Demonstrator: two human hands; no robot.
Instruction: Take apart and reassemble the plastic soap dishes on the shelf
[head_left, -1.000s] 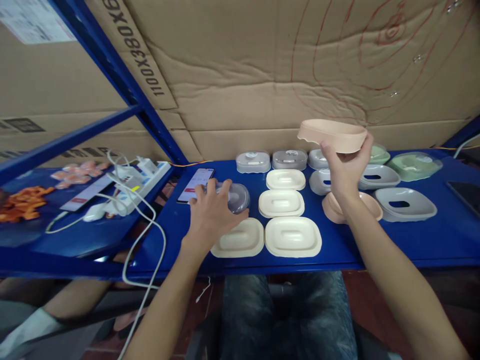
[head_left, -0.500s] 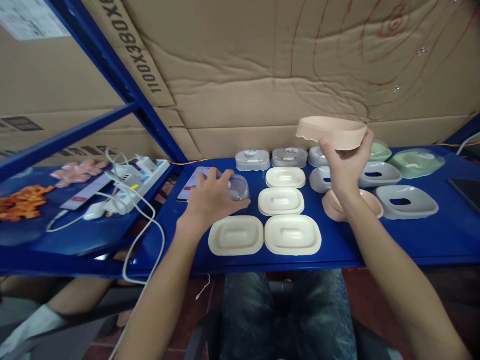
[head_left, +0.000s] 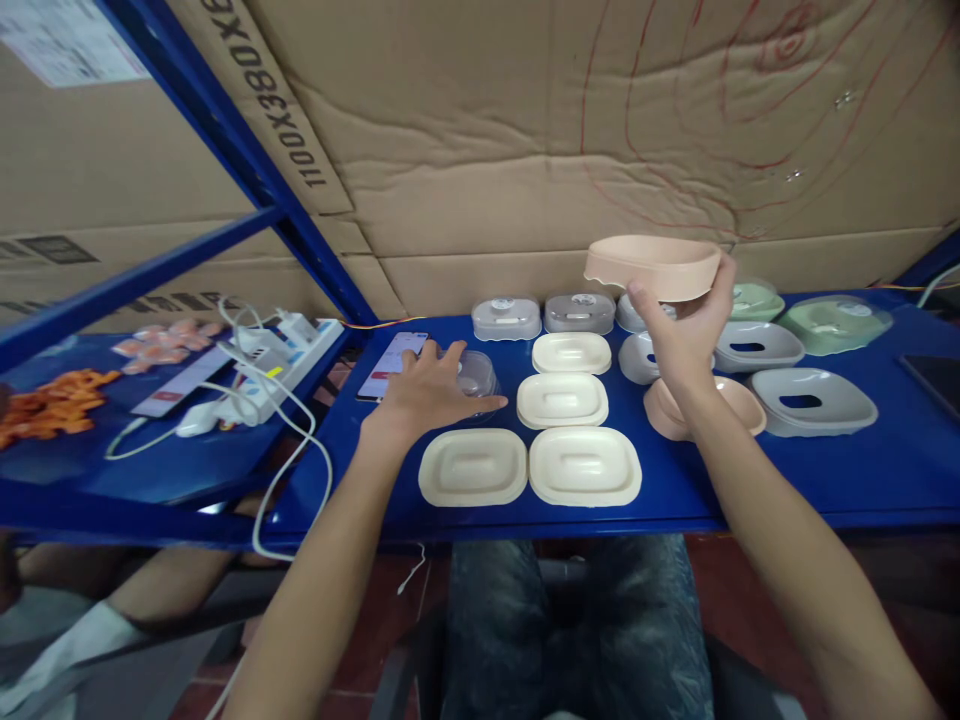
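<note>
My right hand (head_left: pixel 690 325) grips a peach oval plastic soap dish base (head_left: pixel 651 265), raised above the table. Below that wrist lies a second peach base (head_left: pixel 739 405), partly covered by my arm. My left hand (head_left: pixel 431 390), fingers spread, hovers over or rests on a clear plastic lid (head_left: pixel 478 375); whether it touches the lid I cannot tell. A phone (head_left: pixel 381 375) lies partly under its fingers. Several cream oval trays stand in front, among them a near-left one (head_left: pixel 474 468), a near-right one (head_left: pixel 585 466) and a middle one (head_left: pixel 562 400).
Clear lids (head_left: pixel 506 320) line the cardboard wall (head_left: pixel 480 230). Grey bases (head_left: pixel 814 402) and pale green lidded pieces (head_left: pixel 836 325) sit at the right. A power strip (head_left: pixel 289 370) with white cables is at the left, by orange pieces (head_left: pixel 60 405). Another person's arm (head_left: pixel 172 585) shows lower left.
My right hand with the peach base has shifted slightly left. My left hand has moved a little right, still spread by the clear lid.
</note>
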